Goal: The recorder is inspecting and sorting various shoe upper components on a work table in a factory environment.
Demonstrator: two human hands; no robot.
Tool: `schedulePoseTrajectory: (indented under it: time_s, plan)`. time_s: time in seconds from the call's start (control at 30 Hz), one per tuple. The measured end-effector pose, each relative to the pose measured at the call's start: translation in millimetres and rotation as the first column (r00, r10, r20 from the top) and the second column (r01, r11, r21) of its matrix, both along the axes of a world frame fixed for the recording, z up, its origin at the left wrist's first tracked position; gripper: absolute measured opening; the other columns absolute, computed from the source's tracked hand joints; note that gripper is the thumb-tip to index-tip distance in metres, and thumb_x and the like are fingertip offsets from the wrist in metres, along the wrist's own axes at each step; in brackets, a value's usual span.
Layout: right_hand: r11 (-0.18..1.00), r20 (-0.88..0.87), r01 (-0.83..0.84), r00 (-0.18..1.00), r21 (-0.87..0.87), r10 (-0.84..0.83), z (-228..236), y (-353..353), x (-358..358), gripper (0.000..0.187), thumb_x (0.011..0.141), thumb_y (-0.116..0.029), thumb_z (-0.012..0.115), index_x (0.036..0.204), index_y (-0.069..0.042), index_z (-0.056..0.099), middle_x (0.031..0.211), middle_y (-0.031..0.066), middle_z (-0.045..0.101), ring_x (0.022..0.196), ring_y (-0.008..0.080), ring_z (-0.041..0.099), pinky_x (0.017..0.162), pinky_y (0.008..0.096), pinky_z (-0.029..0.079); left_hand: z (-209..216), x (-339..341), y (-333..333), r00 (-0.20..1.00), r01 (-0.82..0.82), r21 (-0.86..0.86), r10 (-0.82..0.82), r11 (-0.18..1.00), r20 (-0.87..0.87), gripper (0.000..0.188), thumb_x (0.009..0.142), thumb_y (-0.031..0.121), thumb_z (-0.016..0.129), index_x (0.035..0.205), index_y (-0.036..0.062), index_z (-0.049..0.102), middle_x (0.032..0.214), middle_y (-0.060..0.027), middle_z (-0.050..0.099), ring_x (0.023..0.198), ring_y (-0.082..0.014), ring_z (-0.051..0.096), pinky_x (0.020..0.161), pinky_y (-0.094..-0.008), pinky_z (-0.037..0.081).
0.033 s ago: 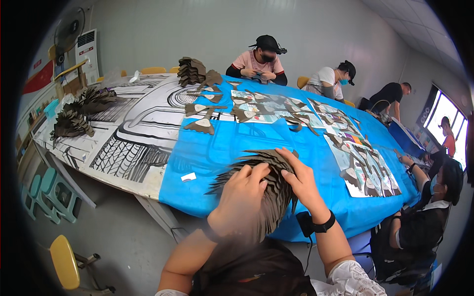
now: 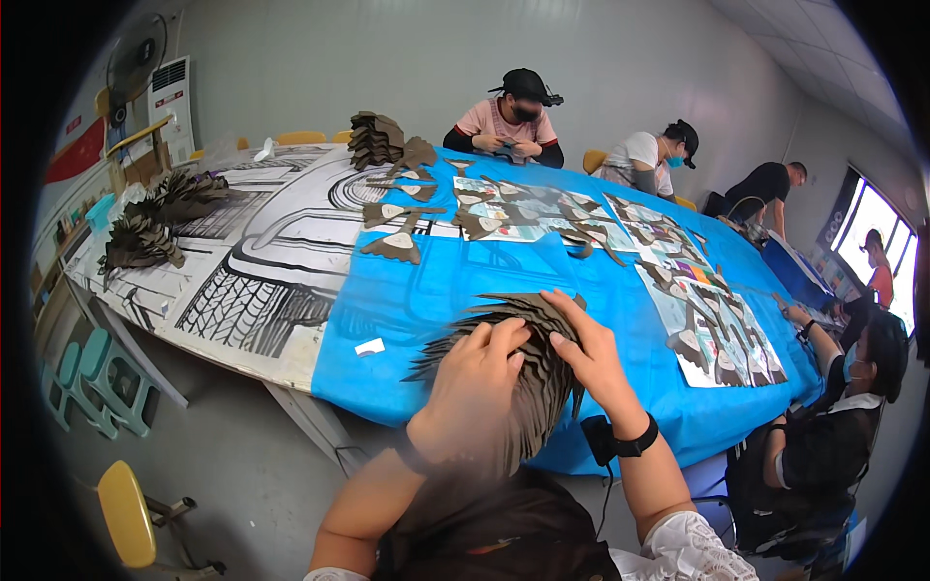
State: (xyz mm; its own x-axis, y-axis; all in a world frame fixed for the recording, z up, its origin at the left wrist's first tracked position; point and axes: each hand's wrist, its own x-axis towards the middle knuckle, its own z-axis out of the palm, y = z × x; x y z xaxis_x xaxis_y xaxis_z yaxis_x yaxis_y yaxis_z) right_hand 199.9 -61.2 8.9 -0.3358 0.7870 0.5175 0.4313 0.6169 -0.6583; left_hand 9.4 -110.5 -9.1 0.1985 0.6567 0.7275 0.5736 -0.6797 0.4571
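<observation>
A thick fanned stack of dark grey-brown cut pieces with jagged edges stands at the near edge of the blue-covered table, in front of my body. My left hand is closed on its near left side, fingertips curled in among the layers. Around the far right side, my right hand grips it, with the index finger stretched along the top and the thumb bent toward the layers. My two hands are close together but apart. The undersides of the pieces and some fingertips are hidden.
Similar pieces with pale patches lie beyond the stack, some on printed sheets. Piles of dark pieces stand farther back and at left. A small white scrap is near my left hand. Co-workers sit across and at right.
</observation>
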Motion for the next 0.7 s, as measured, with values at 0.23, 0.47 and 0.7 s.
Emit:
schedulePoseTrajectory:
  time_s: [0.23, 0.47, 0.7]
  plan:
    - [0.992, 0.133, 0.068, 0.988, 0.107, -0.082, -4.1, -3.3, -3.5, 0.066, 0.076, -0.016, 0.069, 0.138, -0.015, 0.048, 0.141, 0.0249, 0.046, 0.131, 0.0392, 0.044, 0.105, 0.0428, 0.04, -6.7, 2.3, 1.4, 0.999, -0.021, 0.023, 0.02, 1.0, 0.042, 0.034, 0.09, 0.007, 0.058, 0.12, -0.0011, 0.045, 0.112, -0.0133, 0.067, 0.101, -0.0339, 0.058, 0.086, -0.0422, 0.046]
    - [0.999, 0.015, 0.006, 1.0, 0.051, -0.007, 0.4, -1.8, 0.7, 0.057, 0.077, -0.008, 0.062, 0.134, -0.009, 0.052, 0.131, 0.0274, 0.054, 0.127, 0.0403, 0.049, 0.103, 0.0403, 0.041, -10.1, 0.2, 2.8, 0.993, -0.003, 0.185, -0.019, 0.983, 0.119, 0.013, 0.084, 0.006, 0.064, 0.094, -0.0007, 0.061, 0.095, -0.0122, 0.064, 0.085, -0.0315, 0.057, 0.073, -0.0384, 0.047]
    - [1.0, 0.016, 0.006, 1.0, 0.004, -0.006, 0.6, -0.1, 4.6, 0.054, 0.08, -0.009, 0.059, 0.133, -0.007, 0.052, 0.13, 0.0281, 0.055, 0.129, 0.0397, 0.047, 0.104, 0.0398, 0.04, -10.4, 0.3, 5.0, 0.998, 0.007, 0.23, -0.021, 0.973, 0.06, 0.018, 0.082, 0.003, 0.064, 0.099, -0.0005, 0.064, 0.087, -0.0113, 0.061, 0.081, -0.0296, 0.055, 0.071, -0.038, 0.046]
